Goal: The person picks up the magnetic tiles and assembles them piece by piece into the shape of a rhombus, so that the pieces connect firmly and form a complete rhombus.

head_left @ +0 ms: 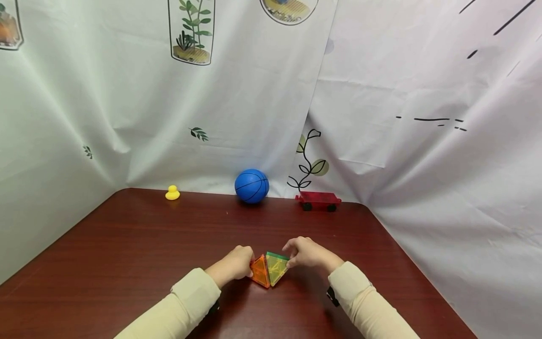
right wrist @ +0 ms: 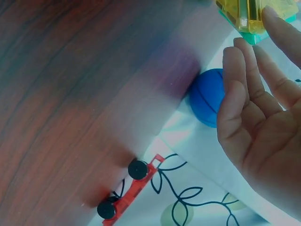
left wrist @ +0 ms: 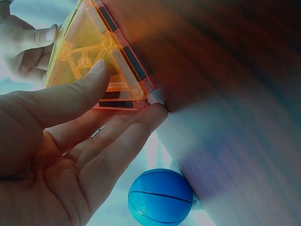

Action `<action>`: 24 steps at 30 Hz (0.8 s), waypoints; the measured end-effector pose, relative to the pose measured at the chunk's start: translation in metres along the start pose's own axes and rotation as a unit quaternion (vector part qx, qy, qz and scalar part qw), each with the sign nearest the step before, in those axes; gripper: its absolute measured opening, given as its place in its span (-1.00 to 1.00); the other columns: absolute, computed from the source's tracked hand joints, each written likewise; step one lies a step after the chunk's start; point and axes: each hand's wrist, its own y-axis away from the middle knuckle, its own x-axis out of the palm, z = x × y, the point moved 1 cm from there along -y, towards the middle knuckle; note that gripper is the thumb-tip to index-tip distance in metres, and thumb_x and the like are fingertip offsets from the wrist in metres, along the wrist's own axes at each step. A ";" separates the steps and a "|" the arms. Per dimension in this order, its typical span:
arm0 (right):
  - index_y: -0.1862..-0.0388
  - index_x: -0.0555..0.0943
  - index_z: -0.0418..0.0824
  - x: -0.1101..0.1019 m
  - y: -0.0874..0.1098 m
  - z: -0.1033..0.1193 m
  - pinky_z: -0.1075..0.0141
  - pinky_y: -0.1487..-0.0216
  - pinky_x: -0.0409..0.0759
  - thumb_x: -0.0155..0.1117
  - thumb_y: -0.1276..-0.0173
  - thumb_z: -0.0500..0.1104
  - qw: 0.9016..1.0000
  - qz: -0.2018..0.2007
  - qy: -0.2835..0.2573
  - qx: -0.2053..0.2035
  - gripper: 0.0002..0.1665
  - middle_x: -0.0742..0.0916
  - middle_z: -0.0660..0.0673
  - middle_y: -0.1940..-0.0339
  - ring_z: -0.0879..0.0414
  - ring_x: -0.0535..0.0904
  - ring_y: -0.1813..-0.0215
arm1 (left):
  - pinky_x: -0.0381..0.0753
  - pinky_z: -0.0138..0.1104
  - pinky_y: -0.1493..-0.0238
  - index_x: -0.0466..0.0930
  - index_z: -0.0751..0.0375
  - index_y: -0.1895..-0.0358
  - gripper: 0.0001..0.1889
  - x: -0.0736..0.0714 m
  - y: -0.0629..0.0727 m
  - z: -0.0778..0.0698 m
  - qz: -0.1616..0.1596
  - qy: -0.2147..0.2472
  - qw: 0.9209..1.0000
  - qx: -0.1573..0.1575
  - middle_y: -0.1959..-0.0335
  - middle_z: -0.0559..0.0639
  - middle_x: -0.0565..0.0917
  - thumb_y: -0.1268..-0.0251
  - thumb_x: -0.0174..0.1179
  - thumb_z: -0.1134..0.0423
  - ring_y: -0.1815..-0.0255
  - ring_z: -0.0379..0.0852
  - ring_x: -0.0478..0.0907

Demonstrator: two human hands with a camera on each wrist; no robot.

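Triangular magnetic tiles, see-through, lean together in a small peaked shape low over the table. An orange tile (head_left: pixel 260 271) forms its left face and a yellow tile (head_left: pixel 277 269) its right; a green edge (right wrist: pixel 250 37) shows behind the yellow one. My left hand (head_left: pixel 236 263) pinches the orange side, its thumb (left wrist: pixel 89 87) flat on the face and fingers beneath. At the right side my right hand (head_left: pixel 311 254) has its thumb on the yellow tile, with fingertips (right wrist: pixel 240 44) right at the green corner. The underside is mostly hidden.
A blue ball (head_left: pixel 251 186) stands at the table's back edge. Left of it is a yellow rubber duck (head_left: pixel 172 193); to the right, a red wheeled toy base (head_left: pixel 319 198). White printed cloth (head_left: pixel 254 103) hangs behind the dark wooden table (head_left: pixel 127 263).
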 end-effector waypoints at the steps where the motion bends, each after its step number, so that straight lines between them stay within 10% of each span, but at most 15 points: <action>1: 0.16 0.56 -0.28 0.000 0.000 0.000 0.34 0.45 0.46 0.41 0.09 -0.26 1.000 0.001 -0.004 -0.002 -0.57 0.56 0.02 0.59 0.18 0.46 0.50 | 0.43 -0.32 0.49 0.55 0.26 0.59 -0.83 0.000 0.000 0.000 0.000 0.001 1.000 0.000 0.64 -0.05 0.52 0.28 0.39 0.42 0.54 -0.17 0.40; 24: 0.11 0.53 -0.30 -0.026 0.013 -0.017 0.30 0.40 0.46 0.32 -0.04 -0.20 0.999 -0.029 -0.013 0.018 -0.60 0.60 0.01 0.48 0.15 0.49 0.42 | 0.49 -0.27 0.38 0.60 0.32 0.40 -0.73 -0.008 -0.002 0.010 -0.004 0.014 1.000 -0.007 0.45 0.07 0.60 0.32 0.39 0.46 0.33 -0.02 0.52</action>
